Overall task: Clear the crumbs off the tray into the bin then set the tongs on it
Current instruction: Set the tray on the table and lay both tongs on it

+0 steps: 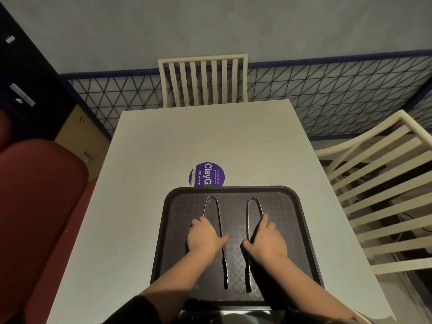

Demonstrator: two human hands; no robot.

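Observation:
A dark textured tray [301,232] lies on the white table near its front edge. Two pairs of metal tongs lie side by side on it, bends pointing away from me. My left hand [203,237] rests over the left tongs [216,206], fingers curled around its arms. My right hand [266,239] covers the right tongs [251,206], forefinger stretched along its right arm. I see no crumbs on the tray's surface. No bin is in view.
A round purple sticker [207,175] sits on the white table [210,141] just beyond the tray. A slatted chair [203,78] stands at the far end, another chair [383,199] on the right. A red seat [39,195] is on the left.

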